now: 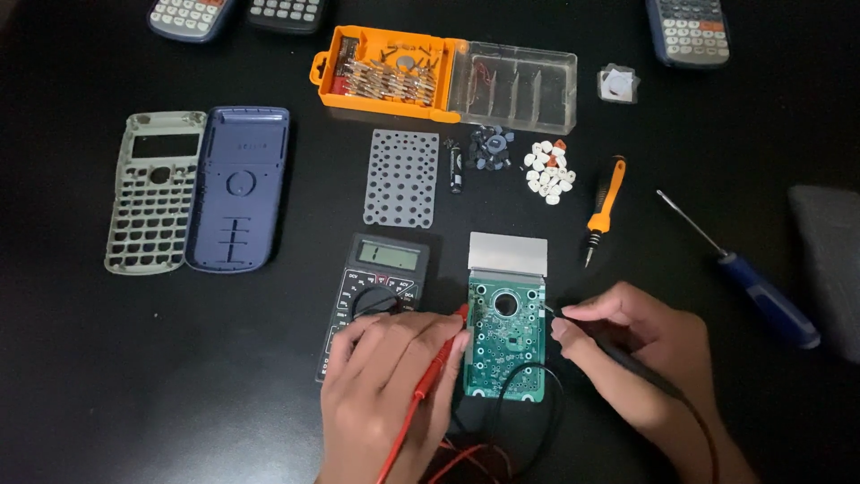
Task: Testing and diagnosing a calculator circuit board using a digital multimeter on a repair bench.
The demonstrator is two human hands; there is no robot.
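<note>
Black tabletop [107, 376] throughout, dim surroundings, work lit from above.

Green circuit board [506, 336] lies flat near the front edge, centre, its silver display panel [508, 254] attached at the far end. My left hand [385, 385] has its fingers closed around the red probe [430, 376], tip touching the board's left edge. My right hand [636, 350] pinches the black probe [618, 350], its tip resting on the board's upper right area. Both leads trail toward me.

Multimeter [376, 296] sits just left of the board, partly under my left hand, its screen lit. I judge that the step goes best with each tip held upright and still on one pad only, wrists resting on the table, and my eyes going to the screen once both contacts settle. A slipping tip could bridge neighbouring pads.

Orange bit case [385, 76] stands open at the far centre: its orange half holds rows of metal bits, while its clear lid [515, 85] shows divided slots with only a few small pieces, which I cannot identify.

Outward: grey rubber keypad sheet [400, 177], small battery [456, 168], pile of dark buttons [490, 148], pile of white buttons [548, 172], orange screwdriver [605, 208], blue screwdriver [752, 282]. Far left lie the grey key frame [154, 190] and blue back cover [237, 186], side by side and touching. Three calculators [688, 31] line the far edge.
</note>
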